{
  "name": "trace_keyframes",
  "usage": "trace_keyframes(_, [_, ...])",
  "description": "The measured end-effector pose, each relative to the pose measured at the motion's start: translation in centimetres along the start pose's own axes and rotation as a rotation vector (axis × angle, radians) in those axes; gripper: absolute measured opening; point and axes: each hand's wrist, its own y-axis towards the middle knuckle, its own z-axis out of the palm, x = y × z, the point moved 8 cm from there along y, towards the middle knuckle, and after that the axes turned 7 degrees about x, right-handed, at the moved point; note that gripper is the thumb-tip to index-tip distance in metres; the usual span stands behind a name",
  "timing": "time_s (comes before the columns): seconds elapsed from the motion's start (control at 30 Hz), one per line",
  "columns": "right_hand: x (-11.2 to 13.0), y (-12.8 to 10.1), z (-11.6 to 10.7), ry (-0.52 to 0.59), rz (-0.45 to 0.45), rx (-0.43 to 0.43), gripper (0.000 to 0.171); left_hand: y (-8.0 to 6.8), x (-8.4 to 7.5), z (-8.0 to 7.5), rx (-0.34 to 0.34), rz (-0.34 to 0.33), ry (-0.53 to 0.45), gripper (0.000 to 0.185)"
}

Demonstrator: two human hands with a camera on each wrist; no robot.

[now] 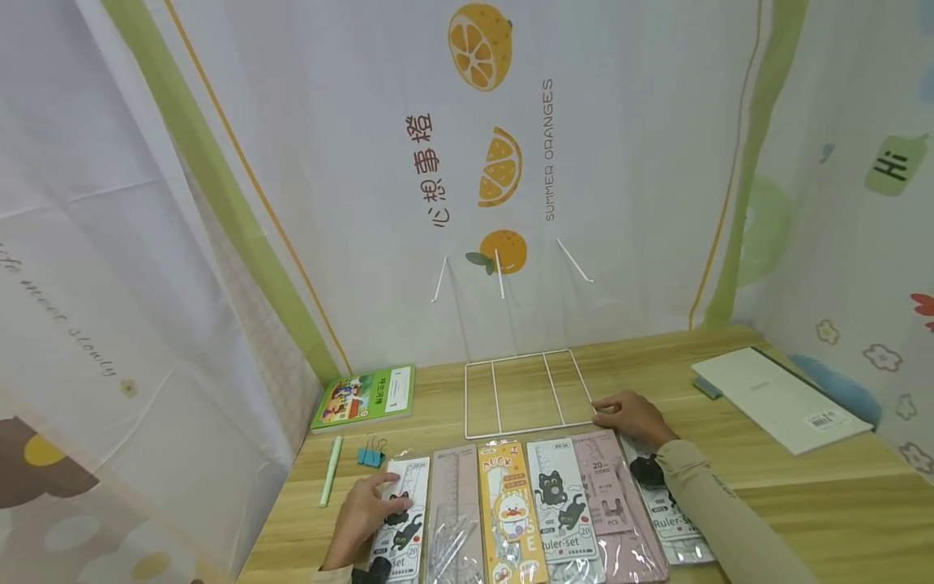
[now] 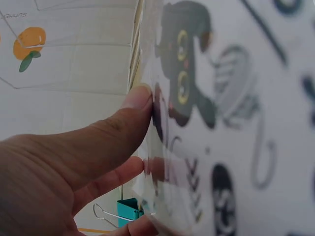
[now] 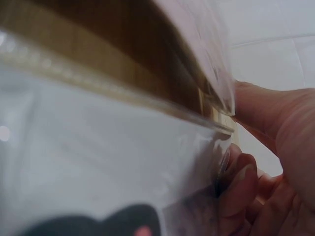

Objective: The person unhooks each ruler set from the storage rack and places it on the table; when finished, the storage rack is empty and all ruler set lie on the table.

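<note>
From above, your left hand pinches the leftmost ruler pack in the row on the counter. Only the wrist views show fingertips. Your right hand grips the rightmost ruler pack, mostly hidden under your sleeve.

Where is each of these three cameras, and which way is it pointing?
Head: on the person's head, looking down at the wooden desk, both hands and a row of ruler packs.
Left wrist: beside the left hand, facing its thumb on the black-cat ruler pack.
Right wrist: beside the right hand, facing clear packaging.
Head and left wrist views share the teal binder clip.
</note>
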Motion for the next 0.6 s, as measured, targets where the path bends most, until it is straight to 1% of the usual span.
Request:
trace_keyframes(0.13, [0.03, -0.04, 0.0, 0.005, 0.003, 0.003, 0.043, 0.12, 0.04, 0.06, 0.001, 0.023, 0.051, 0.051])
trace_keyframes(0.27, [0.09, -0.1, -0.18, -0.004, -0.001, 0.0, 0.044, 0.25, -0.1, 0.14, 0.007, 0.052, 0.052, 0.051])
trace_keyframes(0.37, [0.0, -0.17, -0.25, 0.01, 0.011, 0.006, 0.045, 0.33, -0.32, 0.23, 0.005, 0.077, 0.048, 0.05])
trace_keyframes(0.6, [-0.46, -0.4, -0.05, 0.118, 0.051, 0.042, 0.047, 0.53, -0.58, 0.6, 0.038, 0.093, 0.032, 0.049])
